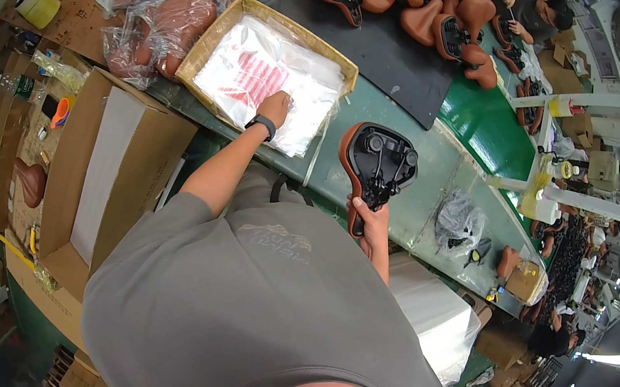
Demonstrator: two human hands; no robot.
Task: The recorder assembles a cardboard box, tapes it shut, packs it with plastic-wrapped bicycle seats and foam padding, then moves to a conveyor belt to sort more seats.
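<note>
My right hand (pixel 375 224) grips a brown bicycle saddle (pixel 378 167) by its narrow nose. The saddle is held up with its black underside, rails and springs showing. My left hand (pixel 277 108), with a dark band on the wrist, is closed on a clear plastic bag (pixel 302 106) at the top of a stack. Those bags, some with red print, lie in a shallow cardboard box (pixel 348 73) on the workbench. The fingertips of the left hand are partly hidden.
Plastic-wrapped brown saddles (pixel 180 20) lie left of the box. More saddles (pixel 423 17) rest on a black mat (pixel 391 55) at the far side. A tall open carton (pixel 141 140) stands at my left. Crumpled plastic (pixel 461 220) lies to the right. A co-worker (pixel 540 20) sits across the bench.
</note>
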